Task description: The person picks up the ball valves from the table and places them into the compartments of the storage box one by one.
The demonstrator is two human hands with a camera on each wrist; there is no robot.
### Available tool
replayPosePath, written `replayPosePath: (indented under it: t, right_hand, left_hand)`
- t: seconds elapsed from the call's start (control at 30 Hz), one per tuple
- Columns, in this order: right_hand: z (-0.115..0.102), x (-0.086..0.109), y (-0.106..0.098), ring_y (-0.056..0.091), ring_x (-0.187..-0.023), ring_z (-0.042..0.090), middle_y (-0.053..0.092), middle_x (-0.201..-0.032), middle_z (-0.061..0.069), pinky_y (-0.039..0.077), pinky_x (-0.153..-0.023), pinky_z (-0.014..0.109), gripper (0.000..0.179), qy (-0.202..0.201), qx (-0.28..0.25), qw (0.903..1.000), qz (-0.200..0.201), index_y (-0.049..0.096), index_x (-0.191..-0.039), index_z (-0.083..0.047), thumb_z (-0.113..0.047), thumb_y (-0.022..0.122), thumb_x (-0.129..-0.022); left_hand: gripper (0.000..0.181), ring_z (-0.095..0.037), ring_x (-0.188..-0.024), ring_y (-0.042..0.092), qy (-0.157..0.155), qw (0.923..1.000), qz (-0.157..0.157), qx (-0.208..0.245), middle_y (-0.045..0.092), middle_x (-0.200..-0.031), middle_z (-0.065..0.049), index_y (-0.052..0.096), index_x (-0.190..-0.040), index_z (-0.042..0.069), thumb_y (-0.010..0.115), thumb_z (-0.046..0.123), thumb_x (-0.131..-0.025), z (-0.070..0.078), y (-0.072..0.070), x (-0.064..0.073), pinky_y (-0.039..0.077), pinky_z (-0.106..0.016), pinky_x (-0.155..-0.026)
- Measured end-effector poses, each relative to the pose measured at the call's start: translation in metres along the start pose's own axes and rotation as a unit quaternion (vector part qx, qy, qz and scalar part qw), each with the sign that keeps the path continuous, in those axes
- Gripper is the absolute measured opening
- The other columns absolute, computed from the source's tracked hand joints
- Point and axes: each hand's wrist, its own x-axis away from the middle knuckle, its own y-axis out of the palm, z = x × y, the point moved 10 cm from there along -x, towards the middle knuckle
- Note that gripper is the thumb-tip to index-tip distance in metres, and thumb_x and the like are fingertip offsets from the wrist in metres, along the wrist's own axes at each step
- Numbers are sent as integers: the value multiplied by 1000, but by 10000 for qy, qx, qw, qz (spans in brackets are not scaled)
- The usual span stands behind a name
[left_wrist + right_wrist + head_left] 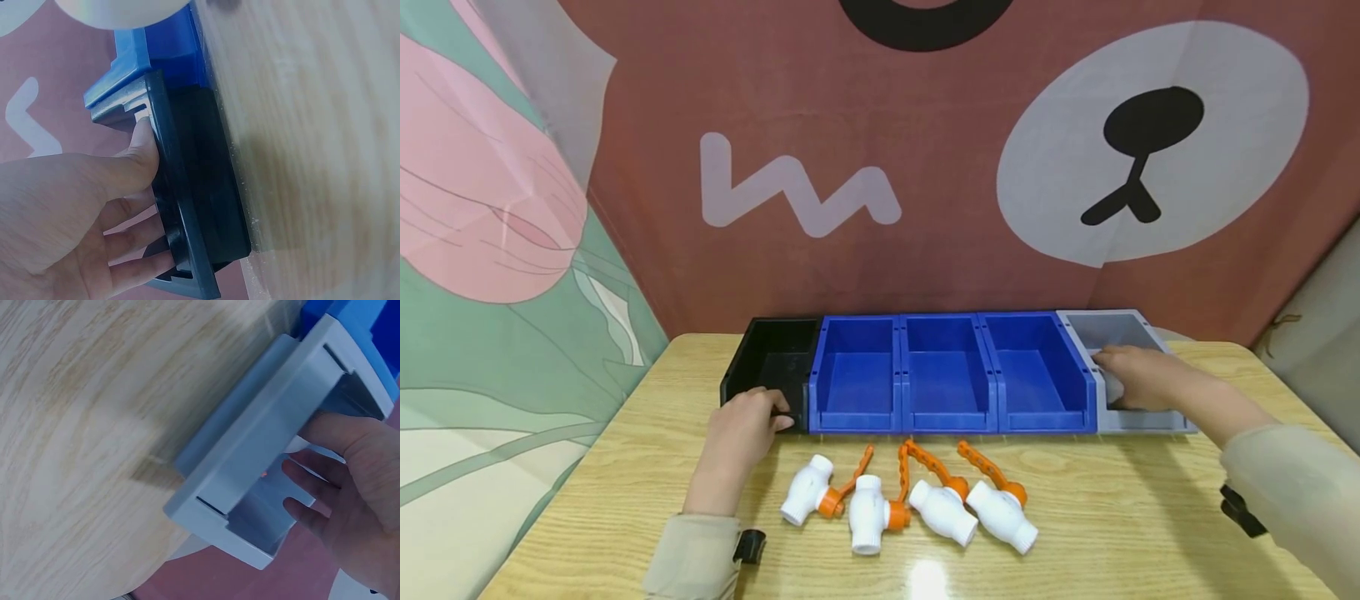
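Observation:
My left hand (747, 433) rests at the front rim of the black bin (786, 343). In the left wrist view its thumb (144, 147) touches the rim, and the other fingers are loosely extended over the opening. My right hand (1138, 377) reaches into the grey bin (1150, 422) at the right end of the row. A white valve (297, 445) shows between its thumb and fingers in the right wrist view, mostly hidden by the hand and bin wall. A small orange spot (264, 474) is visible beside it.
Three blue bins (943, 421) stand side by side between the black and grey ones. Several white valves (867, 521) with orange handles lie on the wooden table (1075, 533) in front of them. A printed cloth (940, 267) hangs right behind the row.

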Motion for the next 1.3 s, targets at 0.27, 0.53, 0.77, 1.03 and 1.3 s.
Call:
replayPosePath:
  t: [0.27,0.53,0.77,1.03,1.3]
  right_hand:
    - [2,7,-9,56,-111,52,58,-123,35,50,-86,59,62,101,-447,9989,56,60,-123,11,-15,86,-74]
    - [1,19,-21,67,-87,32,65,-111,24,55,-68,44,42,127,-210,9991,358,65,-118,6,-16,78,-84]
    - [-5,35,-30,67,-91,35,67,-106,18,56,-73,49,39,12,161,9976,679,67,-113,5,-15,80,-82]
    - [-22,56,-44,67,-84,28,68,-101,9,56,-69,45,36,-280,314,9928,1122,69,-108,0,-16,83,-79]
    - [-42,70,-52,63,-71,18,64,-88,2,55,-62,39,36,-497,572,9871,1407,69,-101,-1,-18,87,-74]
  left_hand:
    - [11,-32,-84,68,-9,10000,-32,7,67,-87,-7,74,-90,10,78,20,-86,1,0,0,55,-49,-70]
    - [12,-32,-84,68,-4,10000,-12,-14,67,-86,-7,74,-89,11,79,21,-85,1,0,-1,55,-49,-70]
    - [12,-32,-84,68,-92,9999,-84,-25,67,-86,-6,74,-90,11,78,21,-86,0,0,0,55,-50,-69]
    - [12,-33,-84,67,-56,10000,-46,-42,67,-86,-7,74,-89,11,79,20,-85,2,-1,-1,55,-50,-69]
    - [12,-32,-82,67,-17,9999,-63,-87,67,-86,-7,74,-90,11,78,21,-86,2,0,0,55,-48,-68]
